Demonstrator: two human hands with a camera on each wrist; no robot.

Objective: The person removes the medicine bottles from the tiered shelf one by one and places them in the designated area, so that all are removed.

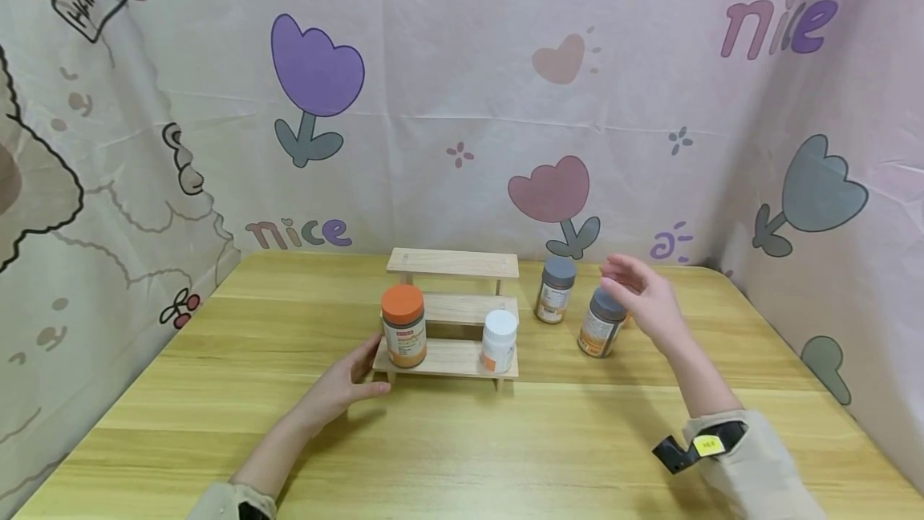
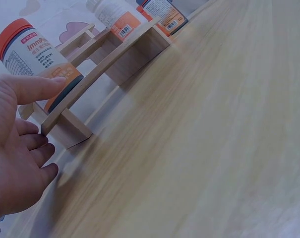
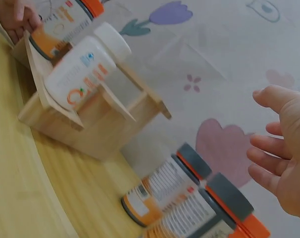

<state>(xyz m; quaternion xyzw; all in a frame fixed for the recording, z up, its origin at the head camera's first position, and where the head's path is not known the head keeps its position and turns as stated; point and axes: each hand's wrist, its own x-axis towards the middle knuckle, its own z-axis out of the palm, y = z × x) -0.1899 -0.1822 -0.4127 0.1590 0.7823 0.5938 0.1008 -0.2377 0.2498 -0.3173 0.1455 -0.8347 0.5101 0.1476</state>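
My left hand [image 1: 335, 396] is at the left end of a three-step wooden shelf [image 1: 462, 263], its thumb extended in front and its fingers by the board's end. Whether they press the wood I cannot tell. On the lowest step, an orange-lidded supplement bottle [image 1: 406, 339] stands near that hand, and a white bottle [image 1: 499, 343] occupies the right end. My right hand [image 1: 653, 307] hovers, fingers loosely bent and holding nothing, beside and above a grey-capped bottle [image 1: 601, 331]. Another grey-capped bottle [image 1: 554, 291] stands behind it, nearer the shelf.
Something orange [image 3: 254, 228], mostly hidden, shows behind the nearer grey-capped bottle. Everything stands on a wood-grain table [image 1: 462, 448]. A patterned cloth [image 1: 433, 103] hangs along the back and both sides.
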